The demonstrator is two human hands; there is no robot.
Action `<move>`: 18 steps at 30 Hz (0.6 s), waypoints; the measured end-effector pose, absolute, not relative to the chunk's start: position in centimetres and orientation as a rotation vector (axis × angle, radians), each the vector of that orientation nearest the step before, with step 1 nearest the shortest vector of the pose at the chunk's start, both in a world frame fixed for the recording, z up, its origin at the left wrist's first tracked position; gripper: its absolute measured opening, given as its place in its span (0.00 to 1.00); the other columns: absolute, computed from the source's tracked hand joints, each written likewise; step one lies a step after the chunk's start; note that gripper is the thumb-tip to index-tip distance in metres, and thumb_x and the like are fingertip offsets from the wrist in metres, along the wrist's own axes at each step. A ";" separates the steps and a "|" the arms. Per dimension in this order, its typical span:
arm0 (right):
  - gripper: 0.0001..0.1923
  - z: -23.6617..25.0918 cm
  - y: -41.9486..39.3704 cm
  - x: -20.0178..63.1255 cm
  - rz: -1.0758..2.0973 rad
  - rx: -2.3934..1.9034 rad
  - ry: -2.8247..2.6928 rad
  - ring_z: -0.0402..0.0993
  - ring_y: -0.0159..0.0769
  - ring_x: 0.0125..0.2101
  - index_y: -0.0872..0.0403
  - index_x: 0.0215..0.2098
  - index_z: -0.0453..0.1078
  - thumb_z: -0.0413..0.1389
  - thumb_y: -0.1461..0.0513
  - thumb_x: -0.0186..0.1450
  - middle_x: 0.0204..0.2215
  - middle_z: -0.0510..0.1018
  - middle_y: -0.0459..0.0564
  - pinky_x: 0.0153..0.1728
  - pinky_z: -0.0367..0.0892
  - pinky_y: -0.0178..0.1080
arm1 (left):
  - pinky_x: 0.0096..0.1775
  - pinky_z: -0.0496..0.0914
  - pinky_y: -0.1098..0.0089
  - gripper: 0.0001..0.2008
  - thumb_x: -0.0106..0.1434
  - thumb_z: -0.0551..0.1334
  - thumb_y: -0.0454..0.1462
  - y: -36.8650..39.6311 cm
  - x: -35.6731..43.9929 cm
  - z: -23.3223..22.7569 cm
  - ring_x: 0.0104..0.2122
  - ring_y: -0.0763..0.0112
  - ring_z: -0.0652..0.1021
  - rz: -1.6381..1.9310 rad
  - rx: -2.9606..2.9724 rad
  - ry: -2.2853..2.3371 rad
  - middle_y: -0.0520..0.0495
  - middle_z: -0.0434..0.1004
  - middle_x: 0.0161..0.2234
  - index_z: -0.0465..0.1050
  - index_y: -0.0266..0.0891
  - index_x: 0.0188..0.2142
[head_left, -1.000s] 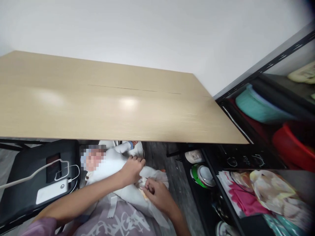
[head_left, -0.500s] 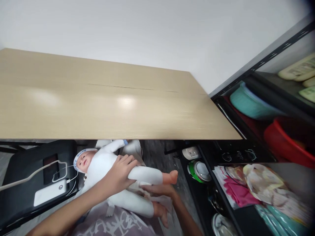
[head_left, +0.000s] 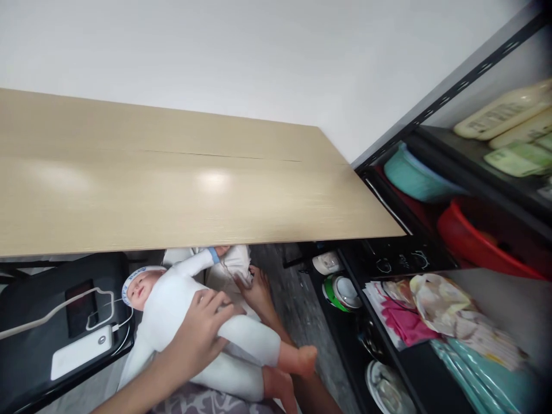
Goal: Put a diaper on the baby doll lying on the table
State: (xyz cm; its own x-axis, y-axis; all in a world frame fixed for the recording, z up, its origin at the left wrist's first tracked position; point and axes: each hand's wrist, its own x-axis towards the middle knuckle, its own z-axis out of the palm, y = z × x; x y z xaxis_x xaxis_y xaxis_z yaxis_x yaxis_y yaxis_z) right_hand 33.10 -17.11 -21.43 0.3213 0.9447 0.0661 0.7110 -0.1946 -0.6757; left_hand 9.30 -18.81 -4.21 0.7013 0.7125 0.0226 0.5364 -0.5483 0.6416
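Note:
A baby doll (head_left: pixel 172 305) in a white bodysuit and a white cap with blue lettering lies across my lap, its head to the left and its bare feet to the right. My left hand (head_left: pixel 204 322) rests over the doll's belly and hip, fingers curled around it. Beyond the doll, under the table edge, my right hand (head_left: pixel 256 290) has its thumb and fingers on a crumpled white cloth (head_left: pixel 230 267). The right forearm passes beneath the doll's legs and is partly hidden by them.
A light wooden table (head_left: pixel 194 195) overhangs my lap. On the left, a black chair (head_left: pixel 26 310) holds a white power bank (head_left: pixel 81 352) with cables. To the right, black shelves carry a teal basin (head_left: pixel 418 175), a red basin (head_left: pixel 483 238), a pink cloth (head_left: pixel 405 322) and bottles.
My right hand has moved from beneath the doll's legs to the white cloth beyond it. The left hand stays on the doll. The view has shifted slightly right.

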 end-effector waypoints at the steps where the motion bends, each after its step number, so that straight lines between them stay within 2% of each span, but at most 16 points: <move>1: 0.40 -21.7 -17.1 32.7 0.462 -1.982 -1.487 0.76 0.64 0.61 0.59 0.65 0.72 0.60 0.37 0.71 0.59 0.80 0.70 0.65 0.69 0.64 | 0.58 0.66 0.48 0.35 0.55 0.61 0.22 -19.1 9.5 -4.6 0.54 0.50 0.74 0.331 2.313 0.942 0.45 0.78 0.54 0.77 0.49 0.60; 4: 0.46 -22.1 -17.5 32.0 0.401 -1.925 -1.679 0.61 0.66 0.74 0.57 0.77 0.62 0.61 0.38 0.73 0.75 0.64 0.72 0.73 0.60 0.67 | 0.60 0.66 0.46 0.32 0.57 0.62 0.23 -19.4 9.7 -5.2 0.55 0.49 0.73 0.275 2.337 0.943 0.45 0.78 0.54 0.77 0.48 0.59; 6: 0.45 -22.5 -17.2 31.5 0.436 -1.855 -1.807 0.51 0.64 0.79 0.52 0.80 0.59 0.62 0.41 0.74 0.81 0.54 0.67 0.74 0.59 0.64 | 0.60 0.66 0.46 0.32 0.57 0.63 0.23 -19.4 9.7 -5.2 0.55 0.50 0.73 0.261 2.336 0.954 0.45 0.78 0.54 0.77 0.48 0.59; 8: 0.41 -23.3 -16.1 30.8 0.500 -1.852 -1.842 0.46 0.62 0.81 0.49 0.82 0.58 0.59 0.45 0.76 0.83 0.47 0.63 0.75 0.59 0.63 | 0.60 0.66 0.47 0.32 0.58 0.64 0.23 -19.2 9.9 -5.1 0.55 0.50 0.73 0.232 2.332 0.948 0.45 0.77 0.55 0.77 0.48 0.59; 12: 0.37 -25.2 -12.4 28.9 0.579 -1.982 -1.714 0.48 0.66 0.81 0.53 0.81 0.59 0.53 0.49 0.79 0.83 0.48 0.66 0.75 0.57 0.66 | 0.60 0.67 0.46 0.32 0.59 0.64 0.24 -19.1 10.5 -4.6 0.55 0.50 0.72 0.157 2.334 0.921 0.44 0.77 0.57 0.75 0.48 0.62; 15: 0.36 -25.9 -10.4 28.6 0.507 -1.987 -1.674 0.49 0.67 0.79 0.57 0.76 0.66 0.59 0.50 0.74 0.80 0.53 0.70 0.75 0.55 0.66 | 0.61 0.66 0.44 0.33 0.60 0.65 0.25 -19.1 10.7 -4.6 0.55 0.49 0.72 0.115 2.345 0.929 0.44 0.77 0.58 0.74 0.48 0.63; 18: 0.39 -25.6 -9.4 30.1 0.462 -1.935 -1.593 0.55 0.64 0.77 0.56 0.74 0.66 0.61 0.47 0.71 0.76 0.61 0.70 0.75 0.56 0.64 | 0.62 0.66 0.44 0.30 0.61 0.66 0.27 -19.2 10.6 -4.8 0.55 0.49 0.72 0.106 2.354 0.940 0.43 0.77 0.58 0.75 0.47 0.62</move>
